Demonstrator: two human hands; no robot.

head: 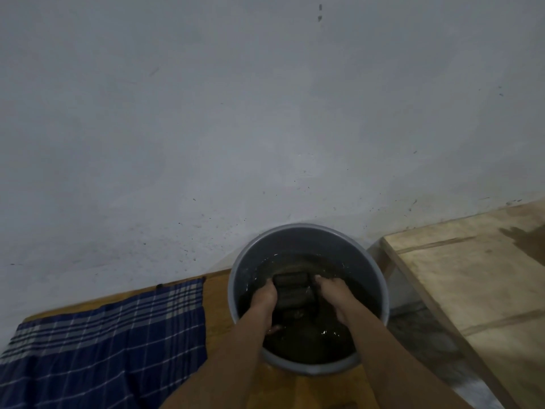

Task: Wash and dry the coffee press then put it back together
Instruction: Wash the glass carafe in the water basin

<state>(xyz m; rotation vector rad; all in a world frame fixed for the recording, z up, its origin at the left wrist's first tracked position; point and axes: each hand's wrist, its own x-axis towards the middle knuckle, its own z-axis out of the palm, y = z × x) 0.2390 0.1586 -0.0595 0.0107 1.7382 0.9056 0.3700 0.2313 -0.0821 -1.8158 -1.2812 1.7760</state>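
**Both hands in the bucket, coffee press under murky water**

While both forearms reach down from the bottom edge of the view, the left hand (265, 293) and the right hand (334, 293) sit inside a grey round bucket (380, 293) filled with dark, brownish water (309, 346). Between them lies the coffee press (292, 289), a dark ribbed cylinder on its side, partly under the surface. The left hand presses against its left side with fingers curled over the upper edge; the right hand grips its right side, fingertips dipped into the water. How tightly either hand closes is hard to judge, since the water and dim light hide the fingers.

Around the bucket, room is tight at the back: its far rim stands just beside a pale grey wall (265, 113), speckled with small dark marks low down. The bucket stands on a brown wooden surface (216, 305) whose far edge runs along the wall. To the left, a blue plaid cloth (118, 343) lies spread flat, its right hem near the bucket but apart from it. To the right the wooden surface ends, and a light tiled floor (472, 276) with a raised edge and a dark wet patch lies beyond.

No brand, label or writing can be read anywhere.
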